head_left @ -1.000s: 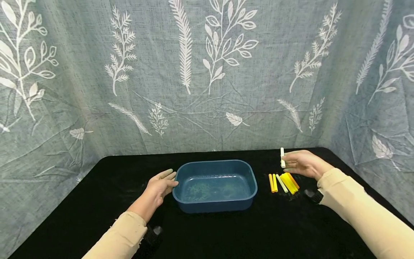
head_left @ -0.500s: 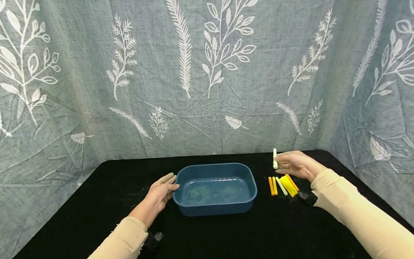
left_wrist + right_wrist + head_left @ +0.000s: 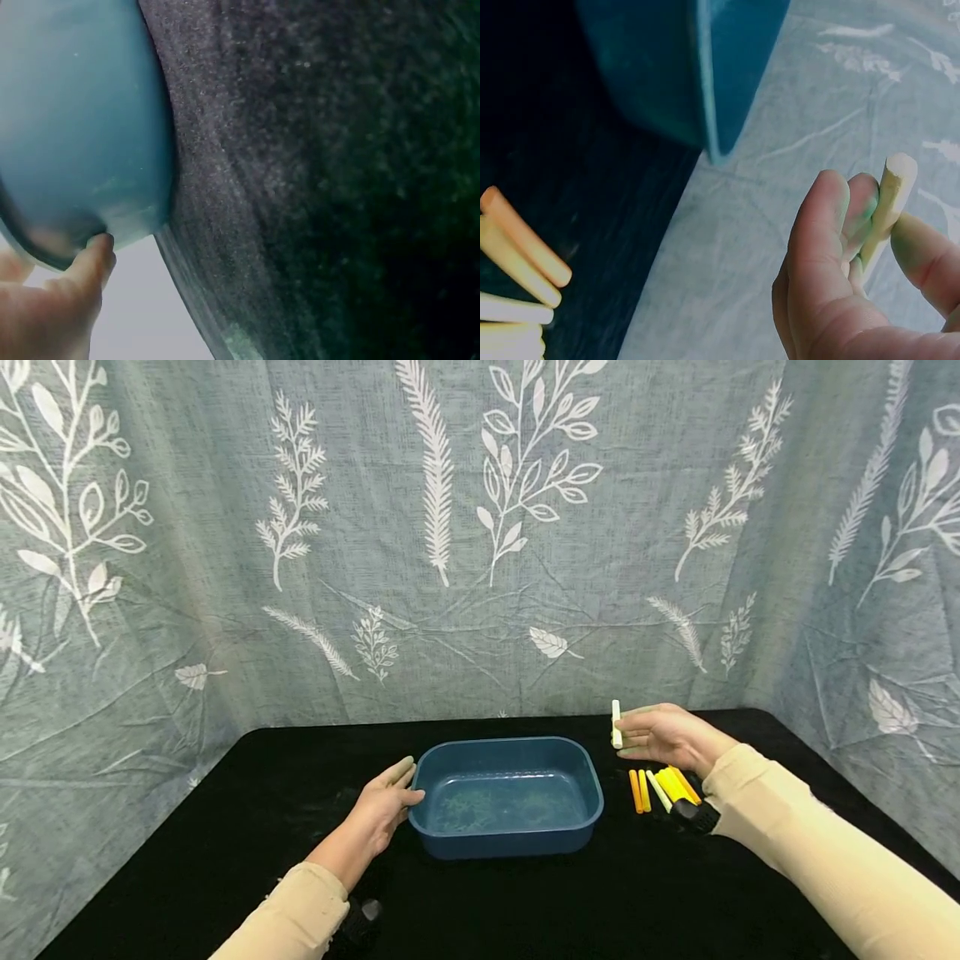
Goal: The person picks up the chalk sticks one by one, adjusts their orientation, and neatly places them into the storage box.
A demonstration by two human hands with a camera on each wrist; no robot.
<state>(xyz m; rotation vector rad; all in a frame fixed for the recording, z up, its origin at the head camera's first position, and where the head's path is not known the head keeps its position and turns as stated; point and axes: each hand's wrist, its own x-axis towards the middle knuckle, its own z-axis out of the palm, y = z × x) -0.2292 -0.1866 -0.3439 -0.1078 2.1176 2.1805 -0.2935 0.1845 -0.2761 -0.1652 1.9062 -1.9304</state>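
Observation:
A white chalk stick [image 3: 617, 724] stands nearly upright between the thumb and fingertips of my right hand [image 3: 671, 735]. The hand pinches it above the black table, right of the blue plastic basin [image 3: 506, 843]. The right wrist view shows the same chalk stick [image 3: 891, 202], with greenish dust on the fingertips. My left hand [image 3: 382, 802] is at the basin's left end, its fairly straight fingers and thumb touching the rim. In the left wrist view the thumb [image 3: 94, 262] lies against the basin near its edge. Below my right hand lie several chalk sticks [image 3: 673, 786], orange, yellow and pale.
The black table cover [image 3: 480, 910] spreads under everything. Behind it hangs a grey-blue curtain [image 3: 360, 527] with white leaf prints, which also bounds both sides. Green dust marks [image 3: 465, 806] show on the basin floor.
My right hand has moved left with the white chalk stick, closer to the basin. My left hand stays at the basin's left rim. The chalk on the table lies as before.

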